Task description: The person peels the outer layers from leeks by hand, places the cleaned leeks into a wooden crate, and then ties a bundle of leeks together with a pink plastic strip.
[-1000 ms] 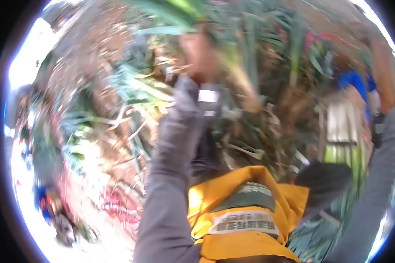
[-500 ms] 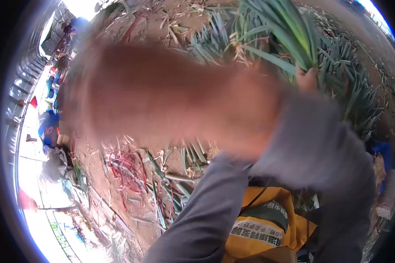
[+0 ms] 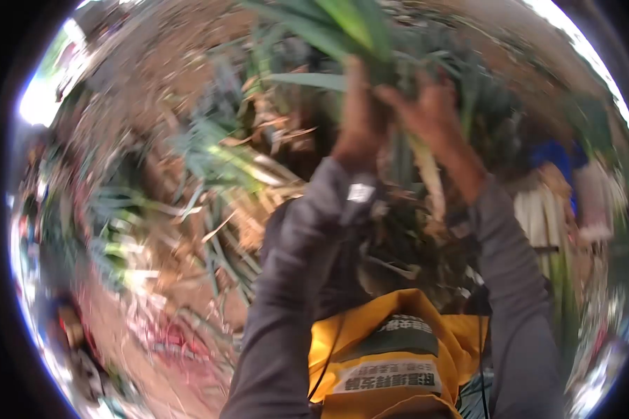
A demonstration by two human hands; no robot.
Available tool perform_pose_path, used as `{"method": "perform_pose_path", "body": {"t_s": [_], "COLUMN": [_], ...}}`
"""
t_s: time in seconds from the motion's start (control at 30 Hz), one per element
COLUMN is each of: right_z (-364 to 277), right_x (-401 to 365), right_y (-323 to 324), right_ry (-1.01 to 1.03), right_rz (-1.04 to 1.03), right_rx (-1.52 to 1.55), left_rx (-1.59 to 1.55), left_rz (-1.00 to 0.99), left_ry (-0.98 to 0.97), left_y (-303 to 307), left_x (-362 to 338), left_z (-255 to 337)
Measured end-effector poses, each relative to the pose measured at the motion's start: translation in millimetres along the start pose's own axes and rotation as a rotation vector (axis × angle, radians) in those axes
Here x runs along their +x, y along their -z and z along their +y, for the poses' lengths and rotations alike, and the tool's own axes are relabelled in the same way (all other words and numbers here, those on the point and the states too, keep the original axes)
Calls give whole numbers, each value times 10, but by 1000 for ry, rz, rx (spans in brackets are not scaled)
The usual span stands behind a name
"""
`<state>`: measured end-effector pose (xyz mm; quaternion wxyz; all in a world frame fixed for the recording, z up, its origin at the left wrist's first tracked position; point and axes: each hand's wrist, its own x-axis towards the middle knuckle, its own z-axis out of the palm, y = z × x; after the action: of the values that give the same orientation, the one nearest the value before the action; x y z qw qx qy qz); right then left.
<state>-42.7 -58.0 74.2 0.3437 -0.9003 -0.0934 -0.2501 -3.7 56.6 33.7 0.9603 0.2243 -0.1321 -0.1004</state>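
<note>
The right hand (image 3: 437, 115), which swept across to the left in a blur half a second ago, is now back beside the left hand (image 3: 362, 115), and the camera's view has swung with it. The left hand grasps a clump of long green leaves (image 3: 353, 35), fingers wrapped around it, with the broad blades fanning out above the fist. The right hand is not clenched: its fingers are raised and spread, with one reaching toward the left hand; blur hides whether it touches the leaves. A pale stalk (image 3: 430, 181) slants down between the two forearms, though its link to the held clump cannot be told.

Loose leafy stalks (image 3: 251, 164) lie on the brown ground (image 3: 217, 35) to the left of the hands, their pale ends pointing toward the wearer. A red tangle (image 3: 178, 342) is strewn across the near left part of the ground. On the right, just beyond the right sleeve (image 3: 514, 272), a bundle of white stalks (image 3: 538, 216) bears a dark band, its green part on the near side. A blue item (image 3: 555, 157) shows near the bundle's far end. Below the hands, a yellow apron (image 3: 384, 307) with a printed panel covers the wearer's front.
</note>
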Motion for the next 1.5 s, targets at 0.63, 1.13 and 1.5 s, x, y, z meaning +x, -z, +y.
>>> {"method": "perform_pose_path", "body": {"t_s": [0.63,1.13,1.5], "right_z": [452,728,1549], "right_x": [-248,-611,-3513], "right_y": [363,490,149], "right_ry": [60,-447,-574], "right_rz": [247,21,-667], "right_rx": [25,922,-93], "left_rx": [-63,171,188], "left_rz": [-83,-25,76], "left_ry": [221,-95,-156], "left_y": [-83,95,332], "left_x": [122,388,344], "left_z": [-455,-331,206]}}
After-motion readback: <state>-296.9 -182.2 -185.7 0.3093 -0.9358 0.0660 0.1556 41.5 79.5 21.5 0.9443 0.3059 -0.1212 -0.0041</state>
